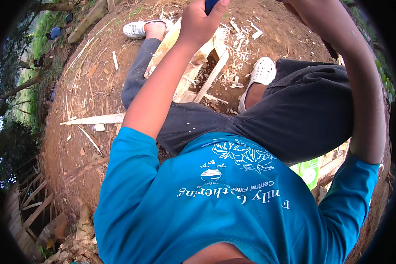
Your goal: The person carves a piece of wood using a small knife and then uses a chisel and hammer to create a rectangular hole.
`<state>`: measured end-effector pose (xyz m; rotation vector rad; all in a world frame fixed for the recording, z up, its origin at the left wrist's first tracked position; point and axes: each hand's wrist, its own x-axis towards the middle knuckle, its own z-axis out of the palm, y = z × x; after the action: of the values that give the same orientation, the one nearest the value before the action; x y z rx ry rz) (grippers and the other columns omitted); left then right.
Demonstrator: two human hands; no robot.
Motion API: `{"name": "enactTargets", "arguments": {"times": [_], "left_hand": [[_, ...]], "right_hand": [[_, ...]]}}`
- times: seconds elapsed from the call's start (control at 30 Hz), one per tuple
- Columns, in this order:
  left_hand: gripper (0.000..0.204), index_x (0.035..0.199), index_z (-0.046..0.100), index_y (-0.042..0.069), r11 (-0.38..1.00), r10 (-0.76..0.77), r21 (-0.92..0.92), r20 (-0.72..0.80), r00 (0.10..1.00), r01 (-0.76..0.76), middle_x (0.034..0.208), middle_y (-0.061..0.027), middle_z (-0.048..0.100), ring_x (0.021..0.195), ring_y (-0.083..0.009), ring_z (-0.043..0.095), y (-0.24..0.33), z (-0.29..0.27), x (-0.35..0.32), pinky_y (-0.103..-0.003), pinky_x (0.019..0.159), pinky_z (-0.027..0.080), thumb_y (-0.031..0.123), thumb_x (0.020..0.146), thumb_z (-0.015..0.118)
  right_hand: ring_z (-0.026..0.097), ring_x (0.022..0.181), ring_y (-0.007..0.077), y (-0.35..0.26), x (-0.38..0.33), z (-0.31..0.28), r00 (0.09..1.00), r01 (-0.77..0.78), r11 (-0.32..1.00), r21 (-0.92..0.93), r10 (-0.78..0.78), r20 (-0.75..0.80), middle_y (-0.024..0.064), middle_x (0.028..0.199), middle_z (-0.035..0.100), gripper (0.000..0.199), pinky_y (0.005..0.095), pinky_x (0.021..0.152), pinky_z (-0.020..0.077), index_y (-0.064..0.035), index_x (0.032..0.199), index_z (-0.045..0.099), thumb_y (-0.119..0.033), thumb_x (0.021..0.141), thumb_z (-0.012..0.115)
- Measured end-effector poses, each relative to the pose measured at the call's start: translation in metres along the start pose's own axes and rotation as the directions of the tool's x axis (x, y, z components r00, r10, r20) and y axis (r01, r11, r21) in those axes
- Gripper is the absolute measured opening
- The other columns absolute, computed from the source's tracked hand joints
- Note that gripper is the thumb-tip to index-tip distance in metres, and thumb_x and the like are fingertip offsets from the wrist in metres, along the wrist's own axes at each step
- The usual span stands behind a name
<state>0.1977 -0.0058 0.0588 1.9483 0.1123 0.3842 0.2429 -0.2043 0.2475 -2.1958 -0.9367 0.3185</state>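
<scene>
My left hand [202, 20] is raised at the upper edge, its fingers closed round a dark blue object [211, 5] that the edge cuts off, so its kind does not show. At the upper right my right hand [297, 5] is mostly out of the picture; only its lower part shows, and what its fingers do is hidden. Below my left hand, between my legs, lie pale hewn pieces of wood [213, 77]. A dark rod-like end [330, 49] pokes out beside my right forearm; its kind is unclear.
Wood chips [237, 42] litter the brown dirt ground [295, 37]. A long pointed wood splinter [94, 119] lies left of my legs. A bright green bag-like thing [308, 171] sits by my right hip. Thin poles [35, 207] and a log [88, 21] are at the left.
</scene>
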Motion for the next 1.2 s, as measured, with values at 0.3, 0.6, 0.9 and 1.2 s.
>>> {"name": "enactTargets", "arguments": {"times": [0.3,0.6,0.9,1.2], "left_hand": [[0.039,0.107,0.057,0.008,0.779,-0.069,-0.621,0.061,0.996,0.092,0.075,0.0004,0.053,0.061,-0.0062,0.046,-0.005,-0.042,-0.009,-0.023,0.053,0.037,0.046,0.105,0.060],[0.032,0.119,0.053,0.008,0.754,0.007,-0.646,-0.168,0.986,-0.115,0.089,-0.0032,0.056,0.074,-0.0135,0.052,-0.014,-0.064,-0.029,-0.035,0.073,0.050,0.037,0.107,0.060],[0.032,0.120,0.051,0.009,0.753,-0.060,-0.657,-0.112,0.992,-0.028,0.084,-0.0002,0.052,0.067,-0.0098,0.049,-0.020,-0.073,-0.013,-0.029,0.061,0.044,0.038,0.108,0.057],[0.035,0.137,0.051,0.010,0.595,-0.358,-0.802,-0.326,0.875,-0.055,0.074,0.0028,0.050,0.056,-0.0069,0.046,0.015,-0.056,0.002,-0.023,0.051,0.040,0.030,0.108,0.055]], "right_hand": [[0.043,0.061,0.0082,-0.011,-0.007,-0.003,0.996,0.076,0.991,-0.114,-0.070,0.056,-0.0022,0.070,0.050,0.033,0.0295,0.057,0.0383,-0.0003,0.130,0.063,-0.023,0.109,0.053],[0.044,0.060,0.0094,-0.025,0.000,0.000,0.996,0.009,0.997,-0.078,-0.002,0.091,-0.0008,0.070,0.052,0.038,0.0304,0.056,0.0379,-0.0021,0.137,0.061,-0.026,0.109,0.053],[0.043,0.060,0.0105,-0.025,0.012,-0.005,0.972,0.011,0.998,-0.062,0.004,0.236,0.0003,0.070,0.052,0.037,0.0309,0.056,0.0378,-0.0005,0.137,0.061,-0.022,0.108,0.054],[0.041,0.059,0.0108,-0.018,0.022,-0.009,0.949,0.052,0.996,0.079,-0.074,0.307,-0.0005,0.071,0.048,0.026,0.0304,0.056,0.0371,-0.0004,0.124,0.063,-0.018,0.108,0.054]]}}
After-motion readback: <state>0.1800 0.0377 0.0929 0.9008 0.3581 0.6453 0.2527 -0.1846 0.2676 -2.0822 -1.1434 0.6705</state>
